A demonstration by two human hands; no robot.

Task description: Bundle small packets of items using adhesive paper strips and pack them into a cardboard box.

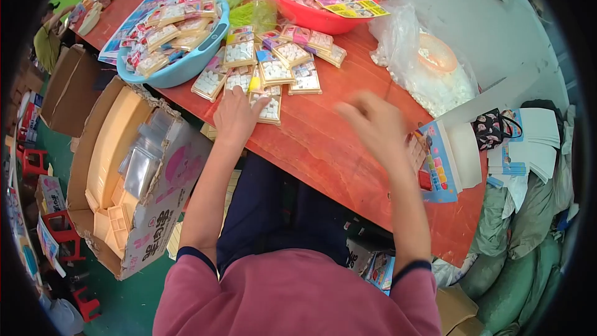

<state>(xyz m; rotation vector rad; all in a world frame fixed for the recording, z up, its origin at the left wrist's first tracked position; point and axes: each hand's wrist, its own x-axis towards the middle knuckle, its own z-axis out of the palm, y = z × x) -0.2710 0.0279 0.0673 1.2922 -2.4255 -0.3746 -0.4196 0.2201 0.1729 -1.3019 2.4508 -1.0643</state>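
Observation:
A loose pile of small cream trays filled with white pieces (275, 71) lies at the table's near left edge, some with colored cards. Over the lower part of the pile is my left hand (235, 117). Its thumb is spread from the fingers, and the fingertips reach a tray (268, 109). My right hand (376, 126), smeared by motion, hovers above the bare red tabletop to the right, apart from the pile. What its fingers do, or whether they hold anything, cannot be made out.
A blue basin (180, 76) heaped with filled trays stands left, a red basin (326, 20) at the back. A clear bag of white pieces (441, 84) lies far right, near printed cards (443, 165). Below left, a carton (152, 211) holds stacked cream trays.

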